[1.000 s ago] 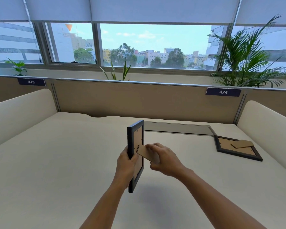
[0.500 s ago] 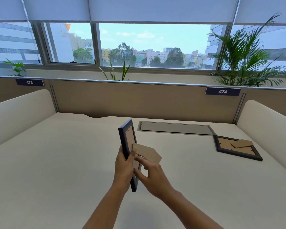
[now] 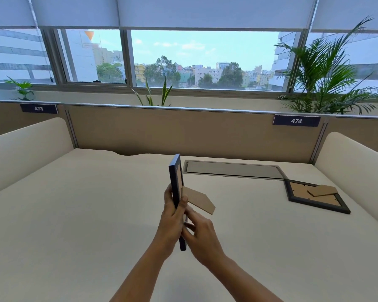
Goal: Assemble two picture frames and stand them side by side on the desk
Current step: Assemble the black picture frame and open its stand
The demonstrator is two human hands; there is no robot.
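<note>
Office: numbered desk partitions (image 3: 296, 121)

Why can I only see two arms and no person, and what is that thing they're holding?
The camera is worn on the person's head and looks down, so you see only their own arms. The left hand grips a dark picture frame held upright above the pale desk. A brown cardboard stand sticks out from the frame's back. The right hand touches the frame's lower part, its fingers against the back. On the right, a second frame lies face down on the desk, with its own cardboard stand on top. Behind it is a grey panel set into the desk. Plants stand by the window.
</note>
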